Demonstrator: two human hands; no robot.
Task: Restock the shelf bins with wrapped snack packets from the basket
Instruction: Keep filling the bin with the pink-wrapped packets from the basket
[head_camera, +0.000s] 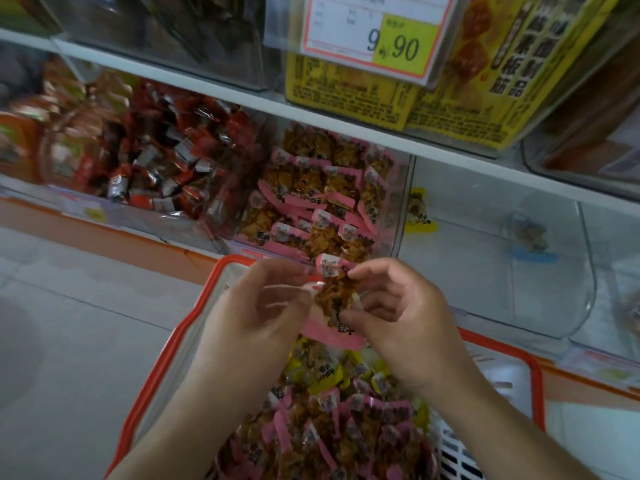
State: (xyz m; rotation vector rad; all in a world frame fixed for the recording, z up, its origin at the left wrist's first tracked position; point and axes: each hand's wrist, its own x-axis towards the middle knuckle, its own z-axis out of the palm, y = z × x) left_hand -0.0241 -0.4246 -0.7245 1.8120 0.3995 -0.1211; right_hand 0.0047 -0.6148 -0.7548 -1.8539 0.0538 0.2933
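Both hands hold one pink-edged snack packet (333, 299) above the basket. My right hand (405, 320) pinches its right side between thumb and fingers. My left hand (256, 313) grips its left edge, fingers blurred. The white basket with a red rim (156, 372) below holds several pink and yellow packets (332, 427). Straight ahead, a clear shelf bin (403, 209) is filled with matching pink packets (318, 199).
A bin of red and silver packets (145, 157) stands to the left. To the right a clear bin (540, 278) holds one yellow packet (419, 211) and a blue one (531, 239). A price tag (377, 32) hangs from the upper shelf. Grey floor tiles lie at left.
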